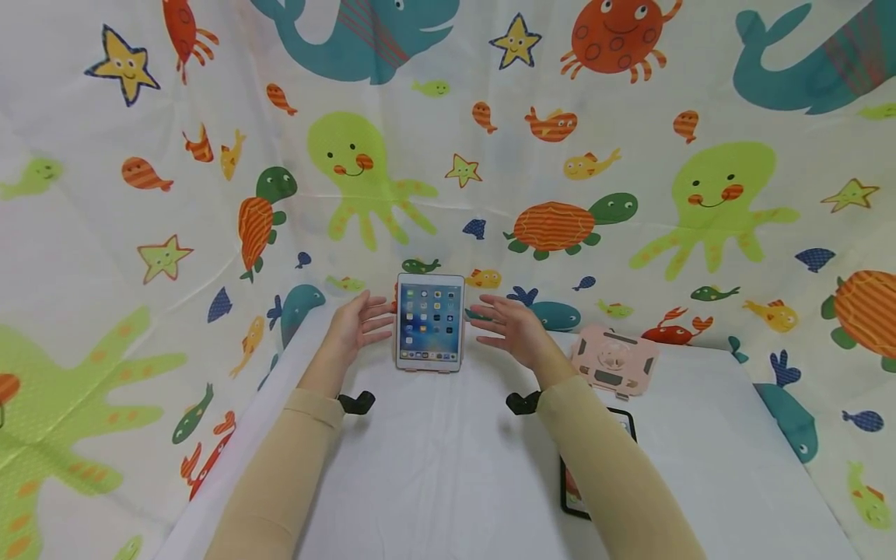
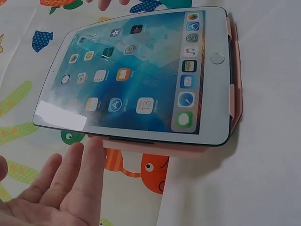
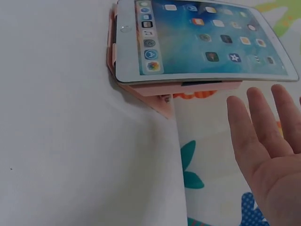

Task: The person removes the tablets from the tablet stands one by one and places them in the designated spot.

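Note:
A white tablet (image 1: 430,322) with a lit screen of app icons stands propped upright at the back of the white table, leaning on a pink stand (image 2: 238,80). My left hand (image 1: 357,323) is beside its left edge, fingers extended toward it. In the left wrist view, those fingertips (image 2: 94,146) come right up to the tablet's long side. On the other side my right hand (image 1: 514,330) faces the tablet with spread, straight fingers. The right wrist view shows a gap between this hand (image 3: 277,165) and the tablet (image 3: 207,42). Neither hand grips anything.
A pink case-like holder (image 1: 616,359) lies at the back right of the white table (image 1: 434,467). Partly under my right sleeve is a black-framed tablet (image 1: 575,498). A curtain (image 1: 490,187) printed with sea animals rises behind the table and along its sides.

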Demonstrator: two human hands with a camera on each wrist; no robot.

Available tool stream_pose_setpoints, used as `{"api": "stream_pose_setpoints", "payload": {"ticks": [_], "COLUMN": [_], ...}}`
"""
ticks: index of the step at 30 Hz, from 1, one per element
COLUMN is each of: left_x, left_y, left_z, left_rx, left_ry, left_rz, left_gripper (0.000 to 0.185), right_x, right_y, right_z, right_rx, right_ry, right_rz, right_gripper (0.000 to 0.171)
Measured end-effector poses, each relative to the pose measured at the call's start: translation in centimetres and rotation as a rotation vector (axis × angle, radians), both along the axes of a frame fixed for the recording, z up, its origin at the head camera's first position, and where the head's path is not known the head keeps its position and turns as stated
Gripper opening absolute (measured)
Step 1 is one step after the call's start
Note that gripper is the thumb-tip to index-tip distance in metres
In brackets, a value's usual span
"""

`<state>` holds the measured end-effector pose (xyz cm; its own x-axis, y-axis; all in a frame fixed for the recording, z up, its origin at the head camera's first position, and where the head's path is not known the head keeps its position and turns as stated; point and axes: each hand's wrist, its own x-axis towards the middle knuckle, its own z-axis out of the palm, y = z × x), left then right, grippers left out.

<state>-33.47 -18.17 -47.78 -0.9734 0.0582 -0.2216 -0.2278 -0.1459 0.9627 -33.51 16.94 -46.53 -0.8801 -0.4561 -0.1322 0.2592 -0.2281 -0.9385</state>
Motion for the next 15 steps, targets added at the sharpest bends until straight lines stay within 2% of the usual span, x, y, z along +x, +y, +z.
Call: {"api": "stream_pose_setpoints", "payload": {"ticks": [10, 15], "left_x": [-1.1, -1.3], "left_y": [-0.4, -0.1], "left_z": [0.3, 0.7], "left_rx": [0.002, -0.005], "left_ry": [0.006, 0.008], "left_rz": [-0.039, -0.037], "left_gripper": [0.078, 0.078], "right_x": [-0.6, -0.8], "right_y": [-0.2, -0.3], "right_z": [-0.8, -0.7], "right_rx": [0.014, -0.005], "right_ry": [0.018, 0.019], "right_rz": [-0.005, 0.03], "right_gripper": [0.057, 0.061]}}
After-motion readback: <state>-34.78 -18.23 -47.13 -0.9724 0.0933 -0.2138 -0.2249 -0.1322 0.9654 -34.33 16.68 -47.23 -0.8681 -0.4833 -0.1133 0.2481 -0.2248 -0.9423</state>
